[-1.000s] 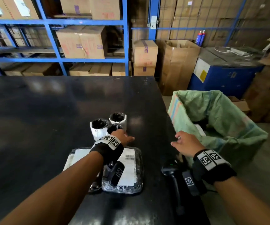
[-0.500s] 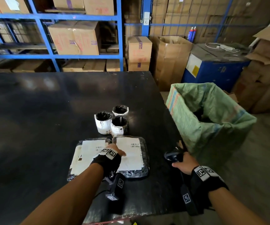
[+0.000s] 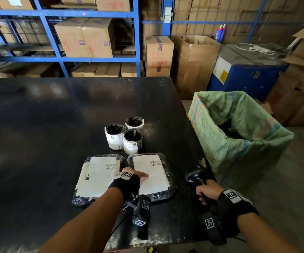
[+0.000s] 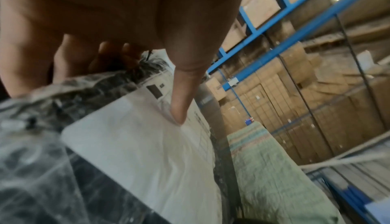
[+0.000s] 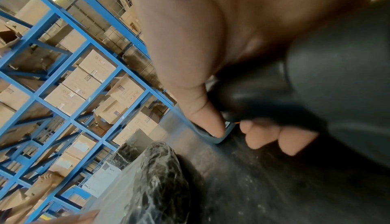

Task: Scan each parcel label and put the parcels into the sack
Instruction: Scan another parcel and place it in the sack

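Two flat parcels wrapped in black plastic with white labels lie side by side near the table's front: the left flat parcel (image 3: pixel 97 179) and the right flat parcel (image 3: pixel 153 177). My left hand (image 3: pixel 137 177) holds the right one at its left edge, thumb (image 4: pixel 179 109) pressed on its label (image 4: pixel 143 152), fingers curled over the edge. Three small round parcels (image 3: pixel 125 136) stand just behind. My right hand (image 3: pixel 205 191) grips a black barcode scanner (image 3: pixel 196 177) at the table's right edge, thumb and fingers wrapped round its handle (image 5: pixel 274 86). The green sack (image 3: pixel 238 136) stands open, right of the table.
The black table (image 3: pixel 47 134) stretches far to the left and back. Behind it stand blue racks (image 3: pixel 100 59) with cardboard boxes. A tall open carton (image 3: pixel 195 66) and a blue machine (image 3: pixel 246 75) stand behind the sack. Grey floor lies to its right.
My left hand drew back from the round parcels onto the right flat parcel. My right hand left the sack's side and took hold of the scanner.
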`<state>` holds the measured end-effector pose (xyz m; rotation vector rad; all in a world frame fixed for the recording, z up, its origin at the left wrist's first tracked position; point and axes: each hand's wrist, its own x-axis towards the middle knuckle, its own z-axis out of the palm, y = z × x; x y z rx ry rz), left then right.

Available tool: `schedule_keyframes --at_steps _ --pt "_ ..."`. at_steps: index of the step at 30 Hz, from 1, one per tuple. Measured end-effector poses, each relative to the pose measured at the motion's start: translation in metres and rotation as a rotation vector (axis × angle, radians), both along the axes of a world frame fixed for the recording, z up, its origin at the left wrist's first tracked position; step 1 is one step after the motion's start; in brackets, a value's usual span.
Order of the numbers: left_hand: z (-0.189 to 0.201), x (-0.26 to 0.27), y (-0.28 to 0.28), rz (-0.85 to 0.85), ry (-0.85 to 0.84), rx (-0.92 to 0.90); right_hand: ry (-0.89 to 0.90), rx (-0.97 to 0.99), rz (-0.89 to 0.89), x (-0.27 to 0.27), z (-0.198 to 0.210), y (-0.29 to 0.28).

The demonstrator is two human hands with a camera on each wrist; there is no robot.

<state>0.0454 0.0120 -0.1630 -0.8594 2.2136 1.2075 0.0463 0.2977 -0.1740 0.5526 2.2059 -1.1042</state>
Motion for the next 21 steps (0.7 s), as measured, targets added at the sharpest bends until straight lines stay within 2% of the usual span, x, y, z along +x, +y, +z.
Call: schedule_keyframes --at_steps 4,8,11,13,17,21 --pt "-0.003 0.006 -0.003 0.090 0.035 0.118 -0.004 -0.068 -0.044 -0.006 0.008 0.003" --pt "0.001 0.005 0.001 0.128 -0.004 0.264 0.005 -0.084 -0.039 -0.007 0.011 0.005" --pt "-0.017 -0.006 -0.002 0.150 0.018 0.388 0.034 -0.083 -0.040 -0.007 0.017 0.009" --pt "-0.006 -0.001 0.005 0.152 0.020 0.441 0.075 -0.090 -0.049 -0.007 0.026 0.011" --pt "0.012 0.001 0.021 0.187 0.082 0.470 0.172 -0.119 -0.067 -0.009 0.049 0.015" --pt "0.024 -0.006 0.032 0.182 0.159 0.408 0.262 -0.138 -0.071 -0.012 0.075 0.014"
